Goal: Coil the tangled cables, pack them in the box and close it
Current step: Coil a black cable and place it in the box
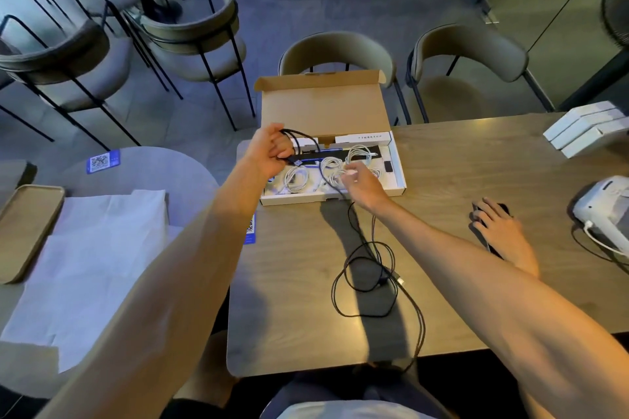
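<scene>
- Left hand (270, 153) clamped on a coiled black cable (299, 139) — held above the box's left end.
- Right hand (362, 185) pinching a white cable (335, 168) inside the open box (400, 168).
- Loose dark cable (367, 279) sprawled on the table (459, 180), nearer than the box.

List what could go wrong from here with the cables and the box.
1. The left hand grips a black cable coil only loosely, so it may spring open when set down.
2. The long black cable still sprawls across the table and over its near edge; it may snag or slip off.
3. The right hand reaches among white cables in the box; dragging could tangle them again.
</scene>
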